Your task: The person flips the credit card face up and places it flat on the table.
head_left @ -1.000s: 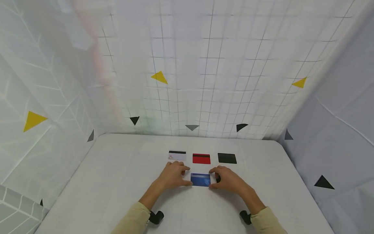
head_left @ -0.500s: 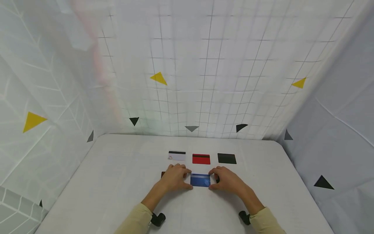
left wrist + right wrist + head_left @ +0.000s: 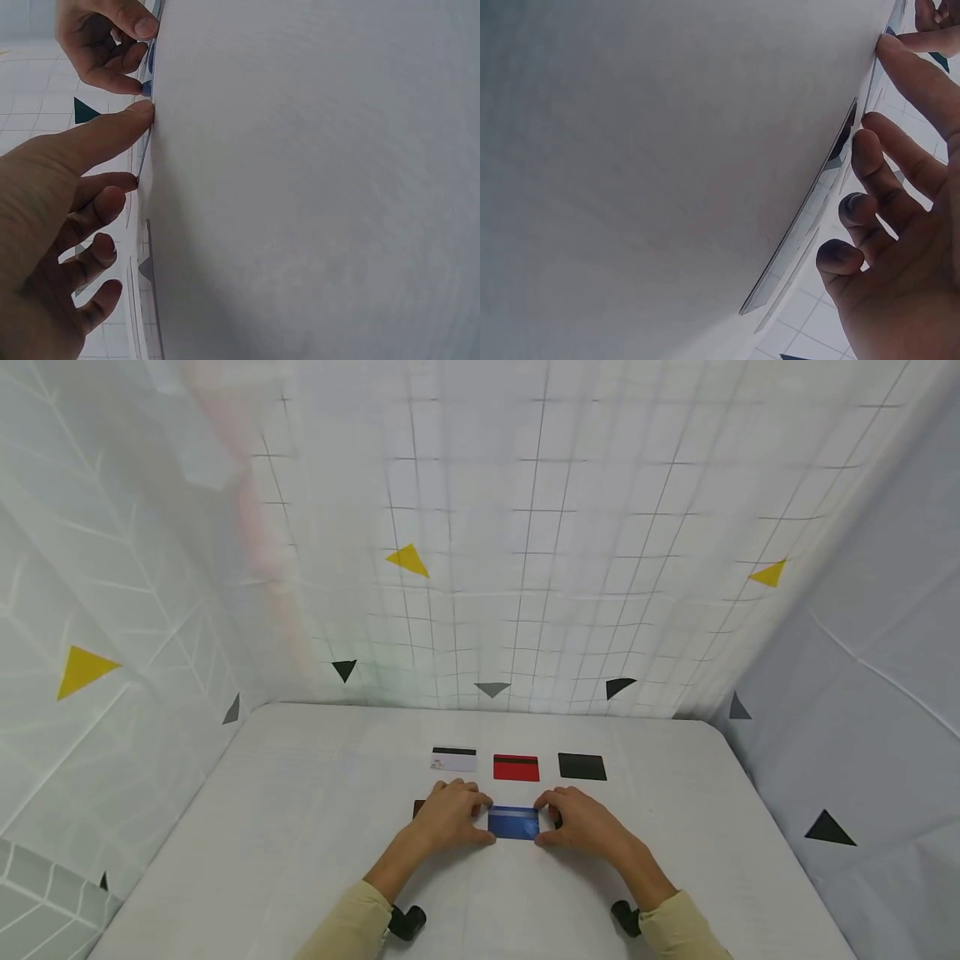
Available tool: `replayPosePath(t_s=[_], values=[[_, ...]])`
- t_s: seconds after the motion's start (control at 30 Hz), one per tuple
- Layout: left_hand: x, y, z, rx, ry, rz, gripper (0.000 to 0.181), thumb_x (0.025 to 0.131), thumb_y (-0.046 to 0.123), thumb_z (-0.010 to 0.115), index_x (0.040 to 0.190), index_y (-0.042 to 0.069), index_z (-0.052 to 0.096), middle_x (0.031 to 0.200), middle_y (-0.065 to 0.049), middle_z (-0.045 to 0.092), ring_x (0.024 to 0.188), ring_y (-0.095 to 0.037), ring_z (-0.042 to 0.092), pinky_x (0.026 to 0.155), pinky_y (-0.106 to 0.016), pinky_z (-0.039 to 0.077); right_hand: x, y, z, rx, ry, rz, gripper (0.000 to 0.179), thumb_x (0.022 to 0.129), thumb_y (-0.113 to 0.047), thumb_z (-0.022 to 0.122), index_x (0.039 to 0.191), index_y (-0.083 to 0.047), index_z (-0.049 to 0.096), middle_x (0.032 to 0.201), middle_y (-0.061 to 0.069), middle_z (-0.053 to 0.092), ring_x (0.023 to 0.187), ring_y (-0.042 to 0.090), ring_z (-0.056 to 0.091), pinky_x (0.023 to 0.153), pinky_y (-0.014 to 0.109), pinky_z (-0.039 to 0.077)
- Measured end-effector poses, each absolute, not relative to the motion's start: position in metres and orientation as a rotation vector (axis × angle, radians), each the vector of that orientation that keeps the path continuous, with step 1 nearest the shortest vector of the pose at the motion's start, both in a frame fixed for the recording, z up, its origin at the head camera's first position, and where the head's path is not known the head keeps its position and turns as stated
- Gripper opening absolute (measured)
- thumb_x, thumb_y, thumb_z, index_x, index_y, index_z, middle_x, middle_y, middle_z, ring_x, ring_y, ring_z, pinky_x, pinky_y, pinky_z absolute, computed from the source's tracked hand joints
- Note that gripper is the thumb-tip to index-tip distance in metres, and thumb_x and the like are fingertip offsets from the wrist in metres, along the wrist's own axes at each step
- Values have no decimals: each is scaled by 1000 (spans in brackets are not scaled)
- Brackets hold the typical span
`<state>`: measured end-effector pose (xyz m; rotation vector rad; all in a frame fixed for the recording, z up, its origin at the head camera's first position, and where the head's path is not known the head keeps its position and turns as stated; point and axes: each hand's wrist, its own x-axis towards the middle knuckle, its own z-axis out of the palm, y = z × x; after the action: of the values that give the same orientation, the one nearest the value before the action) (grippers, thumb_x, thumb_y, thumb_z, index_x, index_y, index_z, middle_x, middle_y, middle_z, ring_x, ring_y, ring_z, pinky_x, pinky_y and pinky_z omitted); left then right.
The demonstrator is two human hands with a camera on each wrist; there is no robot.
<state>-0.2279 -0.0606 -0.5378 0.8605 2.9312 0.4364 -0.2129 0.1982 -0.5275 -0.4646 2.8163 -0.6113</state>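
Note:
A blue card (image 3: 513,823) lies flat on the white table, a paler band along its far edge. My left hand (image 3: 450,817) holds its left end, thumb at the near corner and forefinger at the far one. At the right end my right hand (image 3: 581,820) holds the card the same way. Both wrist views show the other fingers loosely bent, off the card. Beyond the hands lie a white card (image 3: 453,760) with a black stripe, a red card (image 3: 517,768) and a black card (image 3: 582,767). A brown card (image 3: 417,809) is mostly hidden behind my left hand.
Something dark (image 3: 558,820) shows between the right hand's fingers, and the right wrist view has a card's edge (image 3: 802,210) beside that hand. White sheeting (image 3: 480,527) with triangle marks encloses the table (image 3: 300,793) at the back and sides.
Over the last second my left hand has shifted slightly right and nearer, closing on the card's left corners and uncovering part of the brown card. My right hand has barely moved.

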Motion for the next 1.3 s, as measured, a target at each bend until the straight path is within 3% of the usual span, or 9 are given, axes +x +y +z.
replayPosePath(t_s=[1.3], values=[[-224, -62, -541, 861, 2929, 508, 48, 74, 52, 85, 113, 26, 75, 80, 13, 56, 80, -5, 49, 84, -41, 41, -219, 195, -529, -385, 2695, -662, 48, 76, -31, 88, 115, -17, 64, 83, 1, 54, 79, 17, 51, 66, 34, 45]])
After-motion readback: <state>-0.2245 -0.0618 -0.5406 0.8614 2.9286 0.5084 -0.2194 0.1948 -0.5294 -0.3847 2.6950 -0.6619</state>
